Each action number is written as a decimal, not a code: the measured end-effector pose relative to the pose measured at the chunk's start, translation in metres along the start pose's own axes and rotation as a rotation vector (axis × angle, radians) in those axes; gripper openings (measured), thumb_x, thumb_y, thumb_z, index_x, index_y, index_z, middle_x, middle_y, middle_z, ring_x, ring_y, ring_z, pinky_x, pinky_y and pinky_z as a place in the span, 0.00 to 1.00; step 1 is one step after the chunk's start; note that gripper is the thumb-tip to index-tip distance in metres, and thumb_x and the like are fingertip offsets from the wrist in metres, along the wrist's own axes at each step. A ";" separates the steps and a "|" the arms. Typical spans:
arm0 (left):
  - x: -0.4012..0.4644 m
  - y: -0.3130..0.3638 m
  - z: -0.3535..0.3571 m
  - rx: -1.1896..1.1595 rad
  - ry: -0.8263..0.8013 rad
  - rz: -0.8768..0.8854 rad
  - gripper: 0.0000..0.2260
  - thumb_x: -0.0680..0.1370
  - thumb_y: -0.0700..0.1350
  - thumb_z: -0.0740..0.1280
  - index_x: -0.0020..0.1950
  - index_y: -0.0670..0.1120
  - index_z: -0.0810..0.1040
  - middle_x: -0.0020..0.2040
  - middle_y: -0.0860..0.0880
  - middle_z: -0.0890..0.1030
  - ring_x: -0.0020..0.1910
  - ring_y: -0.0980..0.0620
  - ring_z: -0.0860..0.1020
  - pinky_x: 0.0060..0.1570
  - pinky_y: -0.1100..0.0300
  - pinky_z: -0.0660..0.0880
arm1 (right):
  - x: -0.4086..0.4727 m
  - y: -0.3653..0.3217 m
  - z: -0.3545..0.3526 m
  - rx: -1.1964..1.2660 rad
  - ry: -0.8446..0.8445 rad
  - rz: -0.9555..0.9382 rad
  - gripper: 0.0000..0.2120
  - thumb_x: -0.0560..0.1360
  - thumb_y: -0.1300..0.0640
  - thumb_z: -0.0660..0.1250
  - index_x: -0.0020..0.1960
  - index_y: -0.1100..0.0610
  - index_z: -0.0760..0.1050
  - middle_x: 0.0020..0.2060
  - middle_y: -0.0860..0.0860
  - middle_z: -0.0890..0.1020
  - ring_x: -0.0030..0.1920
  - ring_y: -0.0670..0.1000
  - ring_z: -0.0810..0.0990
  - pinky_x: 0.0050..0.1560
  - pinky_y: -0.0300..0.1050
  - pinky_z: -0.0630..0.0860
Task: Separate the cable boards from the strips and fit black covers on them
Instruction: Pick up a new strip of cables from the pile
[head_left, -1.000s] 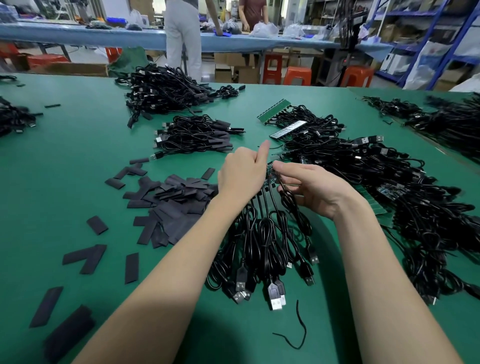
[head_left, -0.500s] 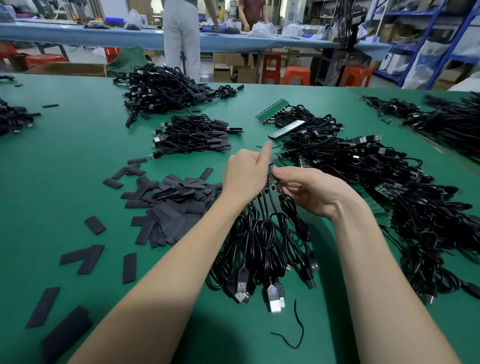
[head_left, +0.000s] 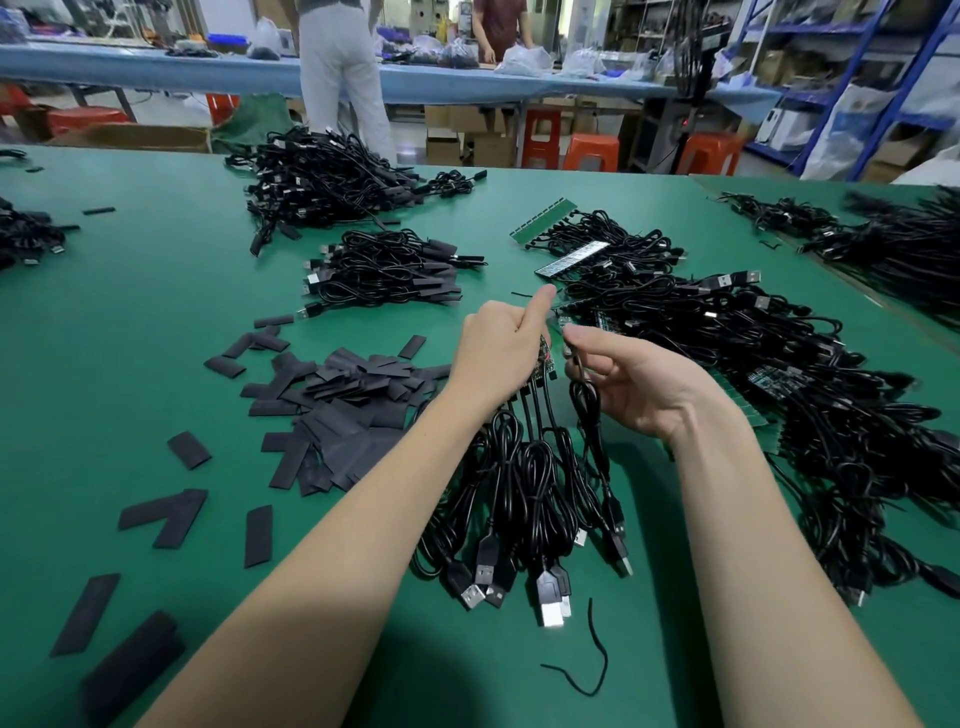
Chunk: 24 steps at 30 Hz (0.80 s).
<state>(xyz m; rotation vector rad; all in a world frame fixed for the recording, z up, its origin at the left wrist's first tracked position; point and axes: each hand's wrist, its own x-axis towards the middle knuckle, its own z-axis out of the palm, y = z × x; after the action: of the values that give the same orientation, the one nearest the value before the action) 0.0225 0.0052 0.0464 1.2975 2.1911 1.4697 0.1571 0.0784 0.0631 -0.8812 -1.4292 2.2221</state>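
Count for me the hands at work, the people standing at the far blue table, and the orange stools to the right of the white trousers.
Hands at work: 2, the left hand gripping the strip, the right hand pinching one cable
People standing: 2
Orange stools: 3
Total: 7

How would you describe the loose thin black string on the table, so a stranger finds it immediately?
Start at the green table, near edge, between the two forearms. Just below the USB plugs lies a loose black string. Unlike the cables, it is thin, curved, and has no plug.
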 end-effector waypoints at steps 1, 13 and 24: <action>0.000 0.000 -0.001 0.024 -0.053 -0.015 0.33 0.85 0.59 0.55 0.33 0.38 0.80 0.20 0.56 0.73 0.25 0.61 0.73 0.40 0.62 0.67 | -0.002 -0.003 -0.003 -0.012 0.022 -0.008 0.08 0.66 0.56 0.76 0.44 0.55 0.82 0.33 0.48 0.83 0.31 0.43 0.80 0.29 0.34 0.78; -0.004 0.004 -0.046 0.145 -0.497 -0.146 0.25 0.84 0.62 0.51 0.32 0.49 0.66 0.26 0.55 0.74 0.22 0.55 0.68 0.31 0.60 0.63 | -0.022 -0.034 0.014 0.325 -0.097 -0.093 0.05 0.68 0.60 0.76 0.35 0.58 0.83 0.37 0.51 0.82 0.32 0.46 0.79 0.33 0.31 0.78; -0.033 -0.003 -0.005 -0.966 0.004 -0.415 0.21 0.86 0.56 0.52 0.36 0.49 0.65 0.28 0.53 0.69 0.21 0.56 0.66 0.22 0.67 0.63 | -0.004 -0.018 0.049 0.244 -0.052 -0.116 0.04 0.70 0.58 0.76 0.41 0.56 0.81 0.35 0.50 0.83 0.31 0.44 0.80 0.32 0.34 0.78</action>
<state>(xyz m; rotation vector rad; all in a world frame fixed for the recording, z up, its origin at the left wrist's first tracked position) 0.0381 -0.0232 0.0369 0.4718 1.2707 1.9170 0.1266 0.0508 0.0949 -0.6473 -1.1655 2.2835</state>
